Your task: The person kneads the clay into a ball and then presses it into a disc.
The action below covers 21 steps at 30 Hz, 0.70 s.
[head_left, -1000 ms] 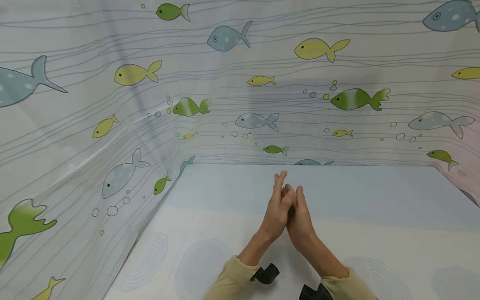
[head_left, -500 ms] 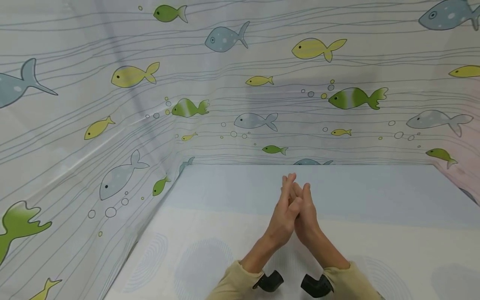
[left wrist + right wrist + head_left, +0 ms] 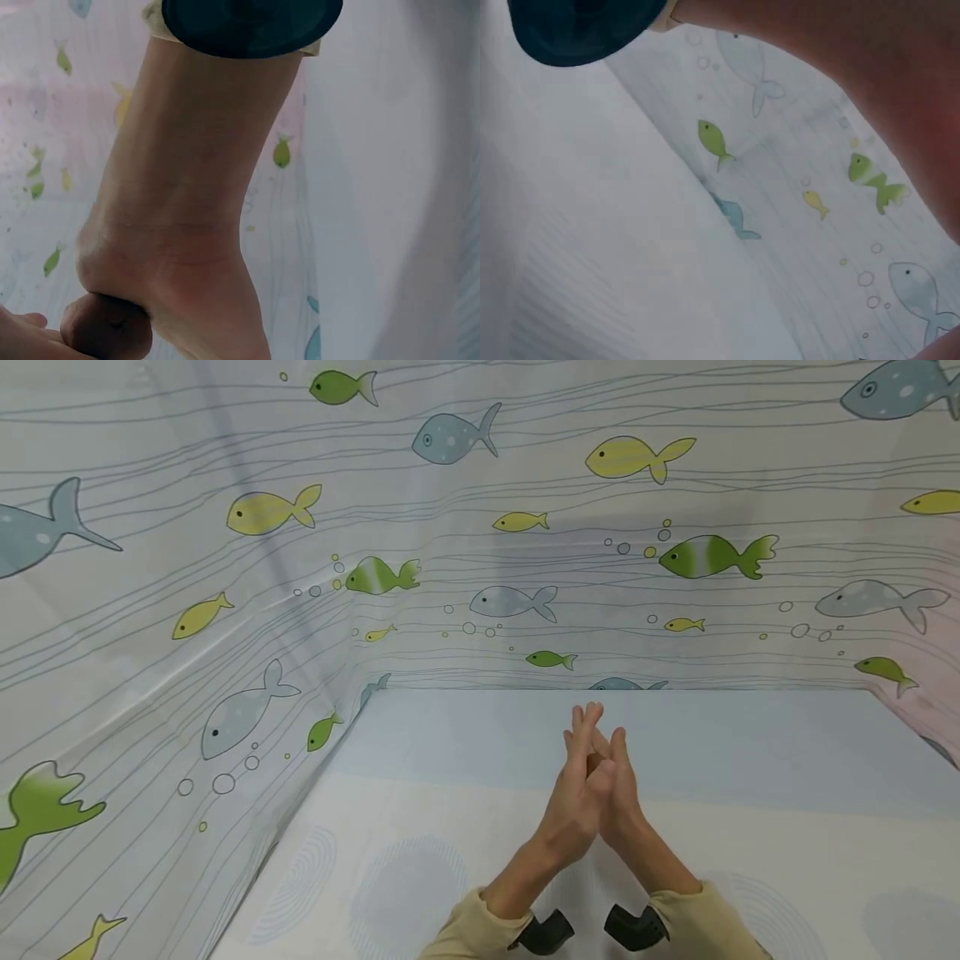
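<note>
Palm to palm, my left hand [image 3: 573, 806] and right hand [image 3: 623, 793] meet above the table [image 3: 420, 802] in the head view. Their fingers point away from me and look mostly straight, the tips overlapping and crossing. The left hand lies partly in front of the right, hiding much of its palm. No object shows between them. The left wrist view has the left forearm [image 3: 187, 150] and the heel of the hand, with skin of the other hand pressing below. In the right wrist view only the right forearm [image 3: 900, 82] shows; the fingers are out of frame.
A curtain [image 3: 450, 543] printed with fish hangs behind the table and along its left side. Black camera mounts [image 3: 546, 932] stick out at both wrists, below the cuffs of the light yellow sleeves [image 3: 480, 927].
Both joined hands have shifted to the right. The left hand has slid further across the right palm, and its fingers have moved against the right hand's fingers.
</note>
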Each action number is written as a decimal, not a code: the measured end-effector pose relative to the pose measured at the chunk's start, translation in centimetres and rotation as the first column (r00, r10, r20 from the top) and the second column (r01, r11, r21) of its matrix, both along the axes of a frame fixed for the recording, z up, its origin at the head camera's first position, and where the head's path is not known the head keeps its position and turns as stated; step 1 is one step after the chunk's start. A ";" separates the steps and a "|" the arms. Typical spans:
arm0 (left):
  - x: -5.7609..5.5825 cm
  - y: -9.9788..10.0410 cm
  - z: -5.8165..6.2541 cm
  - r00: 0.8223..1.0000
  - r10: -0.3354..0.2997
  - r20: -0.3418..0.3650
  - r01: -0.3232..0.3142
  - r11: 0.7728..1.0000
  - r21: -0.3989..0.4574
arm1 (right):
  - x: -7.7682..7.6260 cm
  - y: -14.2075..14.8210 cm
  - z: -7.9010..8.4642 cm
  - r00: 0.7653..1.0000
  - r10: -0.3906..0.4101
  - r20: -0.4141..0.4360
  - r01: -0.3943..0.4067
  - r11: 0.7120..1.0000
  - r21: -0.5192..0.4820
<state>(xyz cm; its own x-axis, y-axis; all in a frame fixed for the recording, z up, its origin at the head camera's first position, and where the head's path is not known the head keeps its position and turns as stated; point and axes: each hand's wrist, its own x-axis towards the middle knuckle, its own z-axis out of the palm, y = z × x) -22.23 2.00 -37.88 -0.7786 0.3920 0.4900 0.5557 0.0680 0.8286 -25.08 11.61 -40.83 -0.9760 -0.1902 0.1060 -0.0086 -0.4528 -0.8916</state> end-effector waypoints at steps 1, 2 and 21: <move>-0.1 0.0 0.0 1.000 0.006 0.007 -0.006 1.000 0.005 | 0.1 -0.1 0.1 1.000 0.003 -0.004 -0.003 1.000 0.007; -0.2 -0.1 -0.1 1.000 0.013 0.012 -0.013 1.000 0.008 | 0.2 -0.2 0.1 1.000 0.006 -0.009 -0.006 1.000 0.011; -5.1 -3.3 -2.4 0.944 0.280 0.176 -0.312 0.931 0.192 | 3.4 -4.4 1.0 0.996 0.068 -0.065 -0.059 0.989 0.139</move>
